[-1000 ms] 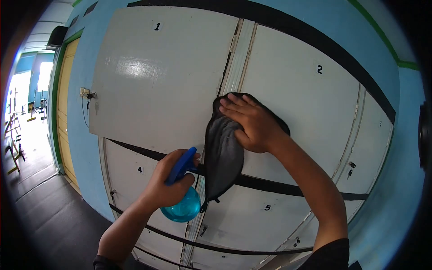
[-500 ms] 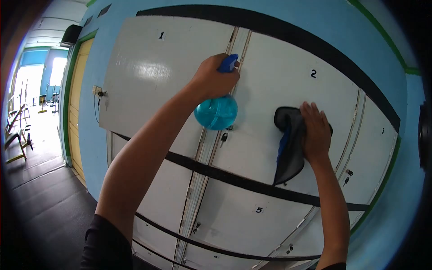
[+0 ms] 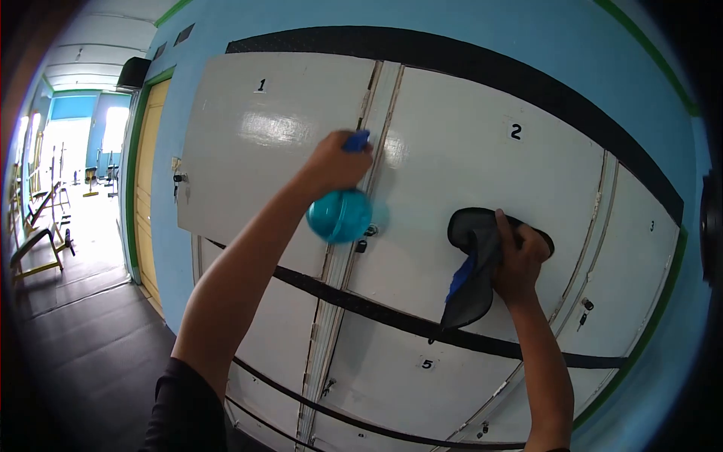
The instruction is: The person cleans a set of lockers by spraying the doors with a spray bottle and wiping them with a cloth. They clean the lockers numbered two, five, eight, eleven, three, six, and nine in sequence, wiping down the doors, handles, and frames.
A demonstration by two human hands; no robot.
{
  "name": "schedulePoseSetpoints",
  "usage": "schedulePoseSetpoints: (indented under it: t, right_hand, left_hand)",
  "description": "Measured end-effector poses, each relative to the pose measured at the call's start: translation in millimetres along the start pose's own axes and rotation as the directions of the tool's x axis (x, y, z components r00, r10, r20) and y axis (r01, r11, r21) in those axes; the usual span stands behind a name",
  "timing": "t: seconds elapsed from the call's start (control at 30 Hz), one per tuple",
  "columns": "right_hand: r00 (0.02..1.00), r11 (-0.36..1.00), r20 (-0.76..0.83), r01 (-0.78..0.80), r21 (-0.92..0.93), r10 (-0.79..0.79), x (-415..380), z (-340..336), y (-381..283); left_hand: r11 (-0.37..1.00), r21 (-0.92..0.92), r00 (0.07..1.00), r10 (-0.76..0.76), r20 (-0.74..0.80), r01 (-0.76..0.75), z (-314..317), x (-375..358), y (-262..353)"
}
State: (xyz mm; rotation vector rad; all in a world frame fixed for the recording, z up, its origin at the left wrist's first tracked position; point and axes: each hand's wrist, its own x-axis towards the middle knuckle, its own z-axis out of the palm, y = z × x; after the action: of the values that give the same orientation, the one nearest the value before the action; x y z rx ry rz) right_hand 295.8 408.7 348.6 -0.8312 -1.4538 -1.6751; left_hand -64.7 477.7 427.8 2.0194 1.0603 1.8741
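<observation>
My left hand (image 3: 339, 162) is closed round the neck of a spray bottle with a blue head (image 3: 357, 141) and a round teal body (image 3: 340, 216). The bottle is in front of the strip between the locker doors numbered 1 (image 3: 226, 151) and 2 (image 3: 444, 135). On the lower part of door 2, my right hand (image 3: 521, 260) grips a dark grey cloth (image 3: 482, 279) with a blue underside, its index finger pointing up along the cloth. The cloth hangs down in a fold to the left of that hand.
Keys hang from locks beside the doors, one (image 3: 361, 245) just below the bottle. Door 3 (image 3: 640, 264) is at the right, door 5 (image 3: 407, 377) below. A yellow door (image 3: 151, 188) and gym equipment (image 3: 45, 241) stand at the left.
The bottle and my left hand have shifted down and left in view. My right hand's fingers have gone from flat on the cloth to curled round it. The view has moved slightly.
</observation>
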Motion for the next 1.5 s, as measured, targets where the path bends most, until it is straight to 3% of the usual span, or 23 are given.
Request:
schedulePoseSetpoints:
  t: [0.07, 0.13, 0.27, 0.37, 0.4, 0.47, 0.5, 0.53, 0.6, 0.63, 0.7, 0.73, 0.8, 0.83, 0.9, 0.93, 1.07, 1.13, 1.23, 1.27, 1.33, 1.4, 1.5]
  right_hand:
    - [0.999, 1.0, -0.038, 0.011, 0.001, -0.011, -6, 5, 2]
    - [0.983, 0.998, -0.183, 0.012, 0.054, -0.002, -11, 12, 1]
    - [0.988, 0.993, -0.114, -0.098, 0.062, 0.104, -12, 4, -14]
    - [0.93, 0.89, 0.038, -0.361, 0.279, 0.365, 4, -1, -32]
    - [0.93, 0.889, 0.046, -0.362, 0.281, 0.365, 9, 6, -34]
    - [0.83, 0.74, -0.142, -0.387, 0.551, 0.539, 20, 23, -38]
    - [0.787, 0.757, -0.188, -0.452, 0.472, 0.587, 24, 29, -40]
    - [0.79, 0.76, -0.184, -0.455, 0.464, 0.585, 45, 30, -46]
    - [0.858, 0.391, -0.098, -0.126, 0.912, 0.504, 95, 24, -72]
    - [0.859, 0.412, -0.11, -0.124, 0.903, 0.5, 99, 23, -87]
    - [0.993, 0.663, -0.12, 0.08, 0.744, 0.015, 103, 34, -121]
    - [0.97, 0.729, -0.065, 0.218, 0.649, -0.232, 105, 43, -136]
    - [0.762, 0.721, 0.142, 0.512, 0.467, -0.632, 117, 56, -151]
    - [0.763, 0.729, 0.146, 0.516, 0.449, -0.63, 132, 49, -151]
    - [0.636, 0.805, 0.503, 0.379, 0.457, -0.585, 158, 32, -142]
    - [0.633, 0.814, 0.518, 0.373, 0.446, -0.575, 166, 38, -130]
    - [0.882, 0.919, 0.259, 0.377, 0.114, -0.394, 235, 71, -72]
    - [0.896, 0.921, 0.255, 0.386, -0.046, -0.363, 272, 94, -48]
    - [0.918, 0.936, 0.255, 0.338, -0.101, -0.304, 299, 106, -48]
    - [0.916, 0.936, 0.268, 0.336, -0.104, -0.299, 288, 108, -56]
    - [0.938, 0.953, 0.187, 0.271, 0.134, -0.293, 251, 99, -93]
    - [0.946, 0.973, 0.26, 0.153, 0.173, -0.195, 207, 75, -133]
    - [0.9, 0.952, 0.362, 0.149, 0.267, -0.242, 156, 51, -161]
  left_hand:
    - [0.999, 0.046, 0.999, 0.02, 0.027, -0.021, 3, -34, -25]
    - [0.997, 0.072, 0.994, -0.01, 0.108, 0.002, 5, -81, -36]
    - [0.997, 0.058, 0.991, -0.056, 0.12, 0.05, 15, -153, -60]
    - [0.998, 0.017, 0.987, 0.061, 0.148, -0.065, 16, -191, -73]
    - [0.998, 0.017, 0.987, 0.053, 0.151, -0.056, 17, -202, -79]
    - [0.945, -0.1, 0.949, 0.314, 0.016, -0.311, 18, -222, -91]
    - [0.978, -0.086, 0.975, 0.2, 0.093, -0.192, 9, -229, -80]
    - [0.978, -0.094, 0.975, 0.198, 0.099, -0.189, 4, -235, -81]
    - [0.963, -0.192, 0.973, 0.208, 0.101, -0.187, -5, -247, -87]
    - [0.957, -0.209, 0.969, 0.224, 0.104, -0.199, -11, -252, -91]
    - [0.967, -0.226, 0.97, 0.161, 0.184, -0.117, -28, -261, -101]
    - [0.961, -0.242, 0.966, 0.182, 0.183, -0.135, -37, -265, -105]
    - [0.969, -0.249, 0.967, 0.061, 0.247, 0.002, -55, -271, -114]
    - [0.966, -0.258, 0.966, 0.081, 0.247, -0.015, -65, -271, -119]
    - [0.969, -0.238, 0.958, -0.002, 0.288, 0.073, -82, -275, -130]
    - [0.966, -0.248, 0.953, 0.008, 0.302, 0.071, -89, -276, -133]
    - [0.98, -0.171, 0.947, -0.047, 0.318, 0.106, -106, -272, -151]
    - [0.972, -0.187, 0.94, -0.075, 0.333, 0.144, -109, -270, -155]
    - [0.966, -0.188, 0.927, -0.098, 0.361, 0.175, -108, -265, -155]
    - [0.965, -0.191, 0.923, -0.099, 0.373, 0.18, -106, -265, -156]
    - [0.958, -0.236, 0.922, -0.065, 0.382, 0.166, -100, -264, -160]
    - [0.957, -0.241, 0.919, -0.055, 0.39, 0.159, -95, -265, -163]
    - [0.954, -0.252, 0.91, -0.046, 0.412, 0.162, -92, -266, -159]
